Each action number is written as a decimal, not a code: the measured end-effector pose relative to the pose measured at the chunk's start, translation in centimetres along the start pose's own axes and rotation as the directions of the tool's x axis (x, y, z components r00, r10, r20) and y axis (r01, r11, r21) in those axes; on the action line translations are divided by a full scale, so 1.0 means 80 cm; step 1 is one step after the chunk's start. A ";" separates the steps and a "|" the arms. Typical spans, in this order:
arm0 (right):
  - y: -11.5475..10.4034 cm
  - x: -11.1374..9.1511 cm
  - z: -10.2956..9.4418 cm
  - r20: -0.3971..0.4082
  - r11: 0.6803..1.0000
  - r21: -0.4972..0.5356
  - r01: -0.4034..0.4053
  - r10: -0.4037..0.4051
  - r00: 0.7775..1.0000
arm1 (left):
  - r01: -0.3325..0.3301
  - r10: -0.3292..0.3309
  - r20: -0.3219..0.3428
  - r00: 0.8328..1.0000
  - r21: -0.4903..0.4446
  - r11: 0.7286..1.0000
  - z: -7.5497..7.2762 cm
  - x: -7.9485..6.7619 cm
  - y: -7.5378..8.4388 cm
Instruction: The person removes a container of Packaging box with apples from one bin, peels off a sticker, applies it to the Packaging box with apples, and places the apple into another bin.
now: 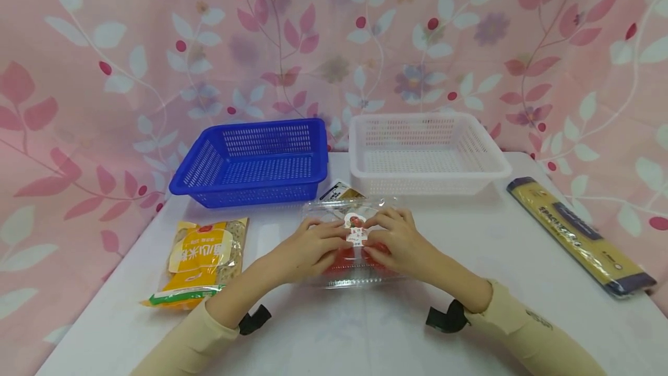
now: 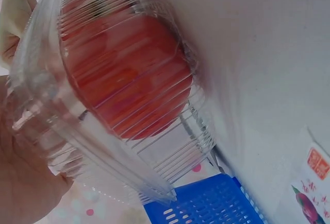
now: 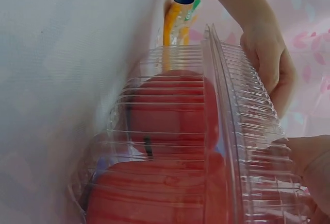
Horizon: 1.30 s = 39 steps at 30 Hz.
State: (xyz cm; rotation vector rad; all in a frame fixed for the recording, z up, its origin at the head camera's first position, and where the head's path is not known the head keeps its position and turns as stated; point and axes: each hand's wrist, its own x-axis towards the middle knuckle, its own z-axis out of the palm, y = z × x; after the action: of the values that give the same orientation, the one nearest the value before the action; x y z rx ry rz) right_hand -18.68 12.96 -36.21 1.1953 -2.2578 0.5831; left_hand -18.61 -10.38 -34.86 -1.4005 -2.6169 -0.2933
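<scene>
A clear plastic clamshell box point(image 1: 339, 282) with red tomatoes point(image 3: 160, 193) inside rests on the table in front of me, its lid down. A white label point(image 1: 357, 230) with a red fruit printed on it is on the lid. My left hand point(image 1: 315, 246) lies over the lid's left part, fingertips at the label's left edge. From the other side my right hand point(image 1: 392, 241) rests on the lid, with its bent fingertips at the label's right edge. Both wrist views show the ribbed side of the box and the tomatoes through it.
Behind the box stand a blue basket point(image 1: 250, 195) and a white basket point(image 1: 430, 183). A yellow bag of rice noodles point(image 1: 206, 254) lies to the left, a long spaghetti pack point(image 1: 579, 237) to the right. A small dark-and-gold packet point(image 1: 340, 191) sits just behind the box.
</scene>
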 end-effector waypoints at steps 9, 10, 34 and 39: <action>-0.002 0.000 -0.006 -0.015 1.000 -0.012 -0.019 0.019 1.000 | 0.033 -0.034 -0.044 0.998 -0.016 0.999 -0.008 -0.007 0.009; -0.002 0.001 -0.006 -0.020 0.999 -0.030 -0.025 0.024 1.000 | 0.060 -0.060 -0.046 0.997 -0.005 0.998 -0.009 -0.006 0.009; -0.028 -0.007 0.011 0.309 0.935 -0.343 -0.095 0.208 0.928 | 0.233 -0.274 0.101 0.956 0.301 0.925 0.022 0.011 0.051; -0.027 -0.009 0.013 0.286 0.934 -0.350 -0.076 0.184 0.940 | 0.194 -0.208 0.002 0.978 0.350 0.916 0.030 0.007 0.048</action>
State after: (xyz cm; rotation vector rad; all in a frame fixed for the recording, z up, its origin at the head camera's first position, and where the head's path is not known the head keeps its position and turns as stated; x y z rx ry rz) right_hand -16.77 11.68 -37.14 1.0259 -2.5879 0.0423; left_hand -15.87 -7.26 -36.64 -1.0326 -2.6765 0.1729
